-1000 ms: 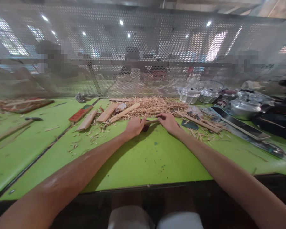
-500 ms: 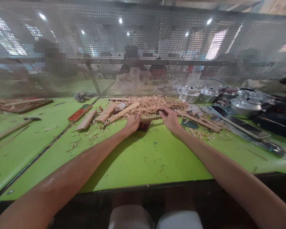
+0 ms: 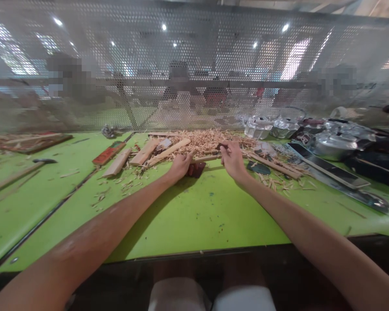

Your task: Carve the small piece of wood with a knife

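Observation:
My left hand [image 3: 179, 168] is closed around one end of a thin wooden stick [image 3: 207, 158], which points right toward my other hand. Below that grip, a dark red block [image 3: 197, 169] rests on the green table [image 3: 197, 216]. My right hand [image 3: 233, 159] is closed at the stick's far end, pinching a small dark piece [image 3: 221, 147] that looks like a folded scrap. Its fingertips are partly hidden, so whether they touch the stick is unclear. Behind both hands spreads a heap of wood shavings [image 3: 207, 140].
Wooden boards [image 3: 145, 152] and an orange-red block [image 3: 108, 153] lie to the left, a hammer [image 3: 19, 175] farther left. On the right are a dark green sheet [image 3: 258, 167], a wooden strip [image 3: 274, 165], a phone [image 3: 324, 164] and foil-like silvery containers [image 3: 335, 144]. A perforated screen [image 3: 194, 95] stands behind.
My right hand has shifted slightly right and up, with the dark piece in its fingers. My left hand stays nearly in place, and more of the dark red block shows below it.

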The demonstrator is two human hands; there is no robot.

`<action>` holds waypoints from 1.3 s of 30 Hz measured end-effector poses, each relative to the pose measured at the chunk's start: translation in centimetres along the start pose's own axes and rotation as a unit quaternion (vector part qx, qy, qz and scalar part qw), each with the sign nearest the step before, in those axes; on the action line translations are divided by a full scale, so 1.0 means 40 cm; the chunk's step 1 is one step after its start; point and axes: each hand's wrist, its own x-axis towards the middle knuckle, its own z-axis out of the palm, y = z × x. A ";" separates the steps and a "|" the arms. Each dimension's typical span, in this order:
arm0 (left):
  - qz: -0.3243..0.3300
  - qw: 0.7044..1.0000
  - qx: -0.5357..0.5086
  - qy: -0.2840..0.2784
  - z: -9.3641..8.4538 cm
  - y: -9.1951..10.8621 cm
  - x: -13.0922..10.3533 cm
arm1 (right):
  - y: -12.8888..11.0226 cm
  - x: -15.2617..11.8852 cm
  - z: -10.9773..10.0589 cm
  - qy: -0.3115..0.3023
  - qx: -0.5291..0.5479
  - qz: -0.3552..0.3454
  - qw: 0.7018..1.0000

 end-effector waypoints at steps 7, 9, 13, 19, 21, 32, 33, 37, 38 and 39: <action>0.001 1.000 0.001 -0.008 -0.003 -0.002 0.009 | -0.004 -0.002 -0.002 -0.013 -0.009 0.043 0.999; 0.000 1.000 -0.007 -0.019 -0.005 0.000 0.010 | -0.003 0.001 -0.004 -0.022 -0.008 0.060 0.998; -0.004 0.999 -0.031 -0.025 -0.006 0.001 0.009 | -0.005 -0.001 -0.012 -0.034 -0.002 0.039 0.999; 0.018 1.000 0.002 0.023 0.003 -0.010 0.007 | -0.038 -0.032 0.017 -0.068 -0.050 -0.073 0.994; 0.013 0.999 0.024 0.047 0.006 -0.009 0.010 | -0.047 -0.046 0.043 -0.105 -0.087 -0.114 0.984; 0.040 0.996 0.052 0.062 0.032 0.003 0.014 | -0.028 -0.077 0.088 -0.162 -0.175 -0.229 0.944; 0.040 0.996 0.052 0.063 0.033 0.002 0.012 | -0.022 -0.073 0.086 -0.170 -0.182 -0.229 0.941; 0.034 0.995 0.055 0.070 0.033 0.002 0.011 | -0.001 -0.057 0.077 -0.161 -0.218 -0.198 0.942; 0.034 0.995 0.056 0.071 0.032 0.003 0.011 | 0.002 -0.055 0.077 -0.149 -0.228 -0.189 0.943; 0.034 0.995 0.056 0.071 0.031 0.004 0.010 | 0.004 -0.053 0.079 -0.138 -0.239 -0.184 0.943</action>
